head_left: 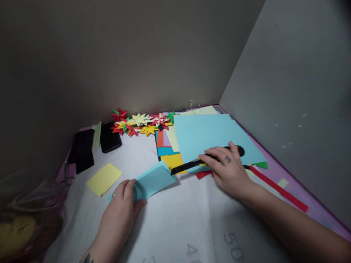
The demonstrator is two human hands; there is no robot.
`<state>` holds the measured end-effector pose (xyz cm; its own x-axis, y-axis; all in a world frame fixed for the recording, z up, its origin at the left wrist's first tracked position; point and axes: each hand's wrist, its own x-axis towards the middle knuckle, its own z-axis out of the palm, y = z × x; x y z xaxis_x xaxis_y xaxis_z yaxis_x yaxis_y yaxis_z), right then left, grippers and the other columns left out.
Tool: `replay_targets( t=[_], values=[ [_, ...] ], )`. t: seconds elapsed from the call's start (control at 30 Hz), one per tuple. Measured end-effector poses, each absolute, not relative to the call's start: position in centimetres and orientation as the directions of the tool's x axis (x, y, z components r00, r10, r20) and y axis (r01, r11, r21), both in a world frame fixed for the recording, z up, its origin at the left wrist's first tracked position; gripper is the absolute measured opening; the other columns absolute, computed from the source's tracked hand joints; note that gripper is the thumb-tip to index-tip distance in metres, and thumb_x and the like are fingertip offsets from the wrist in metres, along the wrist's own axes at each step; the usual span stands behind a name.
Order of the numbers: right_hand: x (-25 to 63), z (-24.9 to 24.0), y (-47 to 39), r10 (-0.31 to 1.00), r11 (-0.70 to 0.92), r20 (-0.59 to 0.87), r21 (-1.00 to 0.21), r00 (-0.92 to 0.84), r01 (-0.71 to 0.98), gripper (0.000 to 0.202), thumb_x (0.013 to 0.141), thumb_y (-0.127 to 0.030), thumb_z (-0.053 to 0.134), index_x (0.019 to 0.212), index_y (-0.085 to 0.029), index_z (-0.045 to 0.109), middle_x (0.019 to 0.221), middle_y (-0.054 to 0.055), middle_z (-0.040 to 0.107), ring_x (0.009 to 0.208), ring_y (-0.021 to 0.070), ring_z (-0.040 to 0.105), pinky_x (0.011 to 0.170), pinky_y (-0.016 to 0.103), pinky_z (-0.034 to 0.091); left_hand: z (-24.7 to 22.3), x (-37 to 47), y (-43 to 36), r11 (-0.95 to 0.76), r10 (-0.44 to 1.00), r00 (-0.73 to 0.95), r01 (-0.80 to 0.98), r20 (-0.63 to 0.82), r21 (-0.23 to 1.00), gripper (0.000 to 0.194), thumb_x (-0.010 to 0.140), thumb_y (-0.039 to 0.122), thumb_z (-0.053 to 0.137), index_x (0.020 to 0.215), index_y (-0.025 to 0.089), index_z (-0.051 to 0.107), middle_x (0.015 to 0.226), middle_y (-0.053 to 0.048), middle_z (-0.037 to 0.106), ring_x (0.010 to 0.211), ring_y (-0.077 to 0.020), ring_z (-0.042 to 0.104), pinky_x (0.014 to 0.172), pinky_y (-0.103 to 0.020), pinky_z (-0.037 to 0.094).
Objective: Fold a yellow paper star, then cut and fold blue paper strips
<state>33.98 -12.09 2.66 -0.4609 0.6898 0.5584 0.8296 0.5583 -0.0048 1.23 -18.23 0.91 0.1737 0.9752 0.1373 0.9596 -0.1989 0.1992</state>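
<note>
Grey walls are seen behind and to the right of the counter (178, 229), which is covered by a white mat with a grid and big numbers. A small blue paper (155, 180) is held down on the mat by the left hand (121, 212); the fingers are curled over its near left edge, so the grip is closed on the paper. Just to the right, a black and yellow knife (207, 159) is held by the right hand (228, 172), with the fingers wrapped around its handle. The tip of the knife is pointed left, close to the small blue paper. A big blue sheet (213, 138) is lying under the knife, on top of a stack of coloured papers (167, 146). A yellow paper (104, 179) is lying on the left, apart from the hands. Folded paper stars (140, 122) are lined up at the far edge. Two black things (93, 146) are seen at the far left. A red strip (279, 190) is lying on the right.
</note>
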Motion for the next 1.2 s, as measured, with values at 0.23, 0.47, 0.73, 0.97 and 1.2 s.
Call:
replay_targets(
  t=[0.23, 0.47, 0.73, 0.97, 1.2],
  values=[
    [34.14, 2.66, -12.06, 0.7, 0.55, 0.55, -0.009, -0.455, 0.835, 0.051, 0.075, 0.0, 0.042, 0.114, -0.028, 0.057, 0.106, 0.006, 0.059, 0.104, 0.0222, 0.052, 0.105, 0.058, 0.018, 0.95, 1.27, -18.2, -0.186, 0.977, 0.159, 0.96, 0.14, 0.207, 0.042, 0.083, 0.031, 0.051, 0.121, 0.017, 0.044, 0.118, -0.015, 0.053, 0.101, -0.0281, 0.057, 0.077, -0.04, 0.052],
    [33.93, 2.77, -12.16, 0.712, 0.523, 0.563, -0.026, -0.42, 0.852, 0.051, 0.075, 0.0, 0.042, 0.114, -0.029, 0.057, 0.107, 0.005, 0.058, 0.105, 0.0213, 0.051, 0.105, 0.057, 0.018, 0.91, 1.27, -18.06, -0.185, 0.979, 0.164, 0.964, 0.12, 0.191, 0.042, 0.084, 0.032, 0.049, 0.121, 0.014, 0.044, 0.12, -0.016, 0.052, 0.101, -0.0281, 0.058, 0.075, -0.039, 0.052],
    [33.98, 2.41, -12.14, 0.696, 0.552, 0.554, -0.006, -0.457, 0.834, 0.051, 0.075, 0.0, 0.044, 0.115, -0.029, 0.057, 0.108, 0.005, 0.058, 0.105, 0.0217, 0.051, 0.106, 0.058, 0.018, 1.14, 1.36, -18.18, -0.187, 0.979, 0.167, 0.963, 0.115, 0.194, 0.043, 0.084, 0.032, 0.05, 0.121, 0.012, 0.044, 0.118, -0.017, 0.053, 0.1, -0.0282, 0.058, 0.077, -0.04, 0.052],
    [33.81, 2.47, -12.22, 0.713, 0.538, 0.549, -0.029, -0.437, 0.842, 0.054, 0.075, 0.0, 0.043, 0.118, -0.032, 0.055, 0.107, 0.004, 0.059, 0.104, 0.0213, 0.052, 0.106, 0.057, 0.019, 1.14, 1.29, -18.05, -0.19, 0.978, 0.168, 0.962, 0.12, 0.198, 0.041, 0.083, 0.031, 0.051, 0.121, 0.016, 0.043, 0.119, -0.015, 0.052, 0.102, -0.0276, 0.057, 0.079, -0.041, 0.051],
    [33.75, 2.14, -12.15, 0.71, 0.524, 0.561, -0.016, -0.426, 0.852, 0.049, 0.075, 0.0, 0.043, 0.113, -0.029, 0.056, 0.107, 0.005, 0.058, 0.104, 0.0207, 0.052, 0.107, 0.055, 0.018, 1.12, 1.28, -18.17, -0.199, 0.975, 0.174, 0.961, 0.137, 0.194, 0.041, 0.083, 0.031, 0.05, 0.121, 0.015, 0.043, 0.118, -0.015, 0.052, 0.1, -0.0272, 0.057, 0.077, -0.041, 0.052]
  ],
)
